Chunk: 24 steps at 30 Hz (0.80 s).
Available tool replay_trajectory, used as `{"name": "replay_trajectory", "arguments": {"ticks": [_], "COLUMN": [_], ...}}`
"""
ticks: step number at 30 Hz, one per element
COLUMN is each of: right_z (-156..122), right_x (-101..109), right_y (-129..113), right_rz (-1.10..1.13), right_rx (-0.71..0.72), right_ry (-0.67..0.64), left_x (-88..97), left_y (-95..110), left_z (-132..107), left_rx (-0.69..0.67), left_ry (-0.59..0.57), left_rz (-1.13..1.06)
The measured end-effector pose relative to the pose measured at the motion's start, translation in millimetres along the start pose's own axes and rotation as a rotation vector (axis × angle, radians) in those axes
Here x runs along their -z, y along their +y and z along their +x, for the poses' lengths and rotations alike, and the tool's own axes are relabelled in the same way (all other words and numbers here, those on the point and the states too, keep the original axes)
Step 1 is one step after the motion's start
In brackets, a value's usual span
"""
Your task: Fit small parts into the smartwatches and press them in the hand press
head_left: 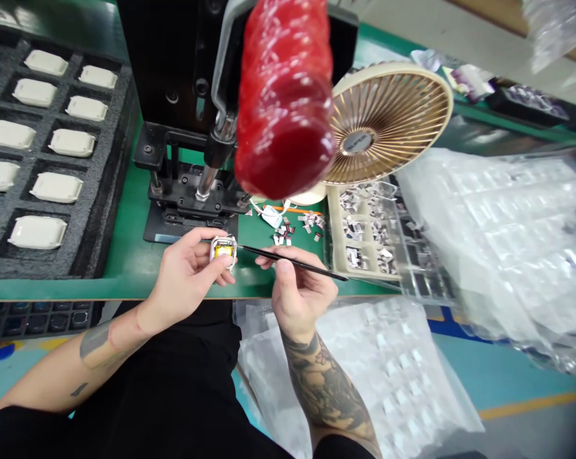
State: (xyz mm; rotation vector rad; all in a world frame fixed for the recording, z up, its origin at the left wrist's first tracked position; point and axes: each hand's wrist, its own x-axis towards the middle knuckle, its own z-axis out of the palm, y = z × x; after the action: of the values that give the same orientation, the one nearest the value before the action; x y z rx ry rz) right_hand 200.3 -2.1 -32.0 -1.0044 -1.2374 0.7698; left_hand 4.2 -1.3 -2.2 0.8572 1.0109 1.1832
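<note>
Just left of frame centre, the left hand (185, 271) pinches a small white casing (214, 248); the right hand (301, 294) grips black tweezers (292, 262), tip near its rim. A slip (unsupported wrists) could gouge the yellow part (223, 252).

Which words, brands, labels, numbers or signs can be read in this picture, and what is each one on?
"SUP?R", on the hub badge of the fan; the fourth letter is too blurred to be sure of.
Case in the left hand: any marking is too small to read.
No other text can be read.
</note>
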Motion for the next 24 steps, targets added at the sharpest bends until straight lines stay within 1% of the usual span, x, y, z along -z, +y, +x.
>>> {"name": "replay_trajectory", "arguments": {"ticks": [4, 9, 13, 15, 17, 18, 19, 21, 22, 24], "right_z": [0.2, 2.6, 2.0, 4.0, 12.0, 19.2, 28.7, 56.0, 73.9, 117.6], "right_x": [2.8, 1.8, -2.7, 2.9, 21.1, 35.7, 53.9, 97.7, 120.9, 163.6], "right_y": [1.9, -2.9, -14.7, -25.3, -39.9, -48.7, -58.0, -76.0, -83.1, -89.3], "right_rz": [0.004, 0.083, 0.11, 0.111, 0.09, 0.078, 0.069, 0.04, 0.013, -0.148], "right_rx": [-0.022, -0.017, -0.017, 0.001, 0.062, 0.108, 0.158, 0.249, 0.281, 0.307], "right_ry": [0.001, 0.01, -0.022, -0.022, 0.013, 0.038, 0.061, 0.092, 0.102, 0.152], "left_x": [0.7, 3.2, 4.7, 5.0, 5.2, 5.5, 5.8, 6.5, 6.9, 7.7], "left_y": [1.9, 6.3, 7.2, 5.7, 3.3, 2.0, 0.7, -1.8, -3.1, -5.9], "left_z": [0.4, 3.7, 4.8, 3.3, 0.8, -0.5, -1.7, -3.5, -4.2, -5.8], "left_rx": [0.023, 0.044, 0.062, 0.05, 0.022, 0.008, -0.002, -0.015, -0.016, -0.02], "left_ry": [-0.009, 0.001, 0.001, 0.011, 0.016, 0.018, 0.016, 0.009, 0.006, 0.001], "left_rz": [0.001, -0.018, -0.014, 0.001, 0.026, 0.039, 0.049, 0.071, 0.086, 0.12]}}
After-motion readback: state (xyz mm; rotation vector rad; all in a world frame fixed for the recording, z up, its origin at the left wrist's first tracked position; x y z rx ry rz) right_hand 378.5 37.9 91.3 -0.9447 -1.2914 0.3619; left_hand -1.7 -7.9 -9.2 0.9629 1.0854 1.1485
